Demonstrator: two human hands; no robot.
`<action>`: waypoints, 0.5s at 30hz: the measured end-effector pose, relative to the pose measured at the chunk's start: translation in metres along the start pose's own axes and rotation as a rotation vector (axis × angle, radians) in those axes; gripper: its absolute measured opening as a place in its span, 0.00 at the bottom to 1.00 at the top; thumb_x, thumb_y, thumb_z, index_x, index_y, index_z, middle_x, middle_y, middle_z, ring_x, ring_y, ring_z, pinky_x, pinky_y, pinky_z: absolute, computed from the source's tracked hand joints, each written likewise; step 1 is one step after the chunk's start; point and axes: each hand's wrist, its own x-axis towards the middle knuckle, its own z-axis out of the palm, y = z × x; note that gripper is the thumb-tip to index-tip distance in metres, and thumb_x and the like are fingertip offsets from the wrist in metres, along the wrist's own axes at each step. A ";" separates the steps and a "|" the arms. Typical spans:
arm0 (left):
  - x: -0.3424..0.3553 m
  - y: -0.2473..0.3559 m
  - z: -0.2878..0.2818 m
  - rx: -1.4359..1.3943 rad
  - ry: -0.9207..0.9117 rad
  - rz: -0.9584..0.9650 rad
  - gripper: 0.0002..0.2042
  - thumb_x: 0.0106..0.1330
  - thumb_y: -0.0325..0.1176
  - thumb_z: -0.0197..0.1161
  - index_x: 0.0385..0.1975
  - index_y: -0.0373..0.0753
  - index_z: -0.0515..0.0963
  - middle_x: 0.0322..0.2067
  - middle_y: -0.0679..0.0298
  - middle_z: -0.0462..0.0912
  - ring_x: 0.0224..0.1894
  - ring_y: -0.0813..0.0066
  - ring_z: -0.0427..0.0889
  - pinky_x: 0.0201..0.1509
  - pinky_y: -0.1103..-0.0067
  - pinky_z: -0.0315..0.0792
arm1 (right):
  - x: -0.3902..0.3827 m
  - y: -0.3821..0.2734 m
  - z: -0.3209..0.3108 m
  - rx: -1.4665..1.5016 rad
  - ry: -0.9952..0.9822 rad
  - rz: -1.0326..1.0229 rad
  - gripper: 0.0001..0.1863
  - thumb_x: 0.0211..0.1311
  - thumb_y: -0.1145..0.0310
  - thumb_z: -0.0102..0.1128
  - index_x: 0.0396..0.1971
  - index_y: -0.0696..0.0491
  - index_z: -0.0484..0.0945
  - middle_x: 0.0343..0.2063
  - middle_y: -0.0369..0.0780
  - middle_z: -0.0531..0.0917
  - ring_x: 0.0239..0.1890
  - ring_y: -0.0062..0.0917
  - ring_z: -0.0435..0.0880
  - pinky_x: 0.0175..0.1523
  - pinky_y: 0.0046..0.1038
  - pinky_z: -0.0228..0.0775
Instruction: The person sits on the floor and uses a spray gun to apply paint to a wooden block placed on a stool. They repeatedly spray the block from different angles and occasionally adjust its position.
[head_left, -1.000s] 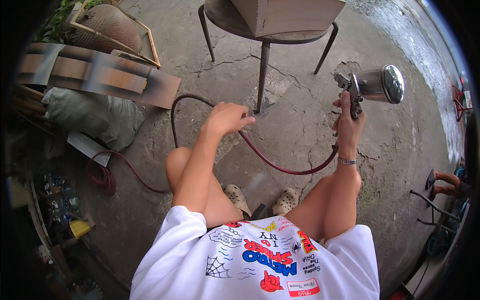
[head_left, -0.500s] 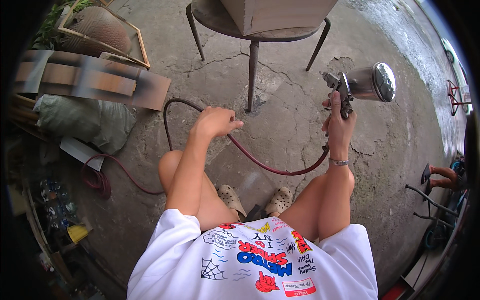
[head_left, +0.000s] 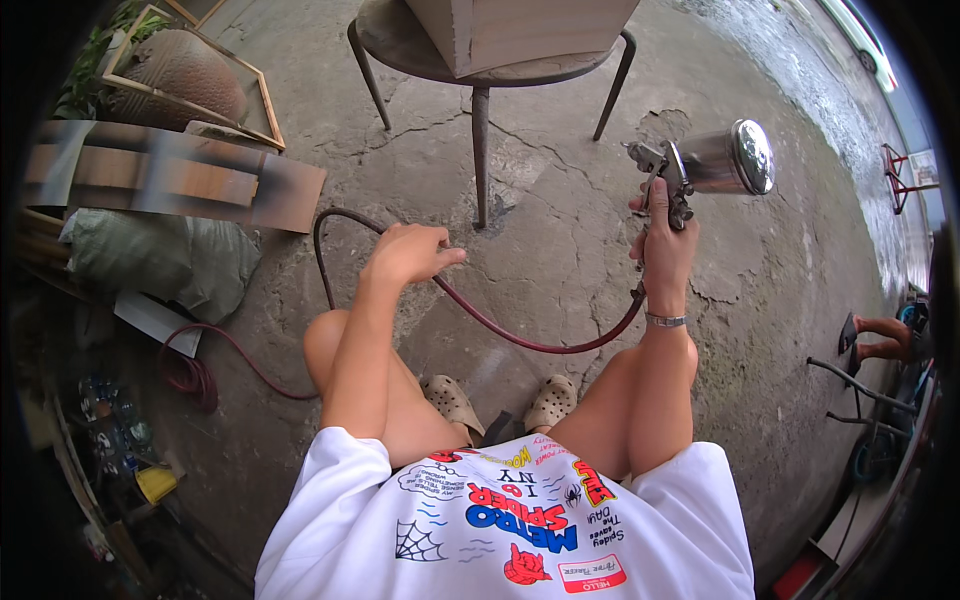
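Observation:
My left hand (head_left: 407,252) is curled over the dark red air hose (head_left: 530,341), thumb sticking out, fingertips partly hidden. My right hand (head_left: 665,250) grips a metal spray gun (head_left: 668,180) upright, with a shiny cylindrical cup (head_left: 725,158) lying sideways at its top. The hose loops from beside my left knee up through my left hand and down to the bottom of the gun. Beyond my hands stands a round dark stool (head_left: 391,37) with a pale box-like piece (head_left: 540,28) on it.
Stained cardboard (head_left: 290,195), a grey-green sack (head_left: 160,260), coiled hose (head_left: 188,385), wooden frames (head_left: 266,105) and a large pot (head_left: 177,78) lie left. The concrete floor (head_left: 560,200) is cracked. Another person's legs (head_left: 880,337) and metal tubes (head_left: 860,380) are right; a white car (head_left: 860,40) is behind.
The surroundings and both my hands have shifted leftward in the picture, and more of the car shows at top right. My hold on hose and gun looks the same.

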 end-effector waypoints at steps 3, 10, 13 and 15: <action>0.000 0.001 -0.001 0.001 -0.008 -0.002 0.24 0.73 0.58 0.58 0.49 0.43 0.84 0.32 0.55 0.89 0.45 0.56 0.88 0.58 0.62 0.75 | -0.003 -0.004 0.001 0.021 0.007 -0.021 0.26 0.74 0.48 0.60 0.32 0.60 0.84 0.22 0.36 0.84 0.09 0.18 0.72 0.14 0.22 0.61; 0.000 -0.003 0.003 0.000 -0.003 -0.008 0.24 0.73 0.58 0.58 0.51 0.44 0.83 0.36 0.53 0.89 0.46 0.55 0.88 0.59 0.62 0.74 | -0.001 -0.002 0.001 0.019 -0.021 -0.016 0.26 0.74 0.47 0.60 0.34 0.60 0.84 0.24 0.37 0.84 0.09 0.17 0.72 0.14 0.22 0.62; -0.002 0.001 -0.002 -0.022 -0.036 -0.028 0.24 0.72 0.58 0.58 0.51 0.44 0.83 0.37 0.53 0.89 0.47 0.55 0.87 0.59 0.61 0.74 | 0.000 0.002 0.001 0.041 -0.029 0.001 0.26 0.74 0.47 0.59 0.36 0.59 0.83 0.26 0.38 0.85 0.10 0.17 0.73 0.14 0.22 0.63; -0.002 0.000 -0.002 -0.023 -0.036 -0.023 0.24 0.72 0.58 0.58 0.52 0.44 0.83 0.37 0.54 0.89 0.47 0.55 0.87 0.58 0.61 0.75 | -0.001 -0.001 0.001 0.040 -0.038 0.024 0.26 0.74 0.46 0.59 0.37 0.59 0.82 0.28 0.39 0.86 0.10 0.17 0.73 0.14 0.22 0.63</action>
